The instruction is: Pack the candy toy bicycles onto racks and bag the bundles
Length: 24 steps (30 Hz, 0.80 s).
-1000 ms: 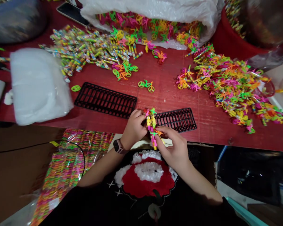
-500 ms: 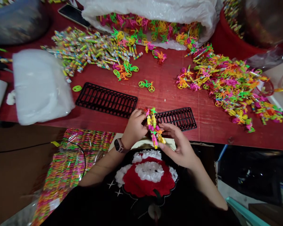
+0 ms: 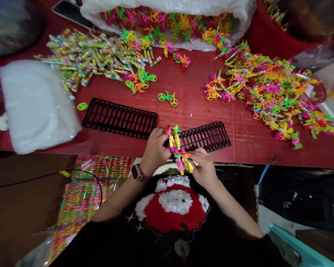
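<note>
At the table's front edge, my left hand [image 3: 156, 151] is closed on the side of a bunch of small plastic toy bikes [image 3: 178, 145] in pink, yellow, green and orange. My right hand [image 3: 203, 165] pinches the lower right of the same bunch, by an orange and a yellow piece; its fingertips are partly hidden. Behind the hands lie two black slatted plastic racks, a longer left rack [image 3: 119, 118] and a right rack [image 3: 207, 136] whose near end the bunch overlaps. A single green toy bike with yellow wheels [image 3: 167, 98] lies farther back.
Candy-like tubes [image 3: 91, 59] are heaped at back left, beside a stack of clear plastic bags [image 3: 39, 107]. An open white sack [image 3: 167, 4] spills toy bikes. Bikes with tubes form a pile [image 3: 272, 92] at right, near a red tub [image 3: 278, 46]. Packed sheets [image 3: 86, 196] hang below left.
My right hand has gone from spread fingers beside the bunch to a pinch on its lower right. My left hand keeps its hold. The whole view has shifted slightly.
</note>
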Each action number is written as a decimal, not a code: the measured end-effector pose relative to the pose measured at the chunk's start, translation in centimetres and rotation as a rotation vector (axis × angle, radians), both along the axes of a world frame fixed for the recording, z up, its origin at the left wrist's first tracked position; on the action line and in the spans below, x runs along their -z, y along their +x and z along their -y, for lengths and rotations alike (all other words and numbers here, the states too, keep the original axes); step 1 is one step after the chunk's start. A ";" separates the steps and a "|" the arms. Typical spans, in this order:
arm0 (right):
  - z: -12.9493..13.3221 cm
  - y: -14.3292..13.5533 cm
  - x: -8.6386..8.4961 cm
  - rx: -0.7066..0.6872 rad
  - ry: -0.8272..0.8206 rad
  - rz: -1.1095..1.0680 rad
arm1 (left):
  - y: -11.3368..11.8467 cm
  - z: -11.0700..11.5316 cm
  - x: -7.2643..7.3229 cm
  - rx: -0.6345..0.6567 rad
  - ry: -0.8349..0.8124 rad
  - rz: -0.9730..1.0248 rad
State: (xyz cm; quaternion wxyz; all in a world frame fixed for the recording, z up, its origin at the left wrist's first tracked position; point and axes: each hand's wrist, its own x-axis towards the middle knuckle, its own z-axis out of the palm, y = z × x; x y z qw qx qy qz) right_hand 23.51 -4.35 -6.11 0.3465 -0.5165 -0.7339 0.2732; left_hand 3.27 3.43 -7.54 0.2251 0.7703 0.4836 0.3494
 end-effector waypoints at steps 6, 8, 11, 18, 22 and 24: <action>0.0 -0.5 -0.2 0.014 0.083 0.097 | 0.0 0.0 0.0 -0.002 0.012 0.003; 0.1 -0.6 -0.3 -0.006 0.077 0.122 | 0.0 0.0 0.1 0.002 0.004 0.001; 0.1 -0.6 -0.4 -0.017 0.081 0.136 | 0.0 0.0 0.2 0.008 -0.004 0.005; 0.2 -0.7 -0.6 -0.012 0.050 0.116 | 0.0 -0.1 0.1 -0.003 -0.013 0.004; -1.8 1.3 -3.3 -0.160 -0.153 -0.017 | 0.0 -0.1 0.1 0.012 -0.011 0.025; -4.4 3.3 -4.9 -0.138 -0.162 -0.022 | -0.1 -0.1 0.1 0.021 -0.005 0.041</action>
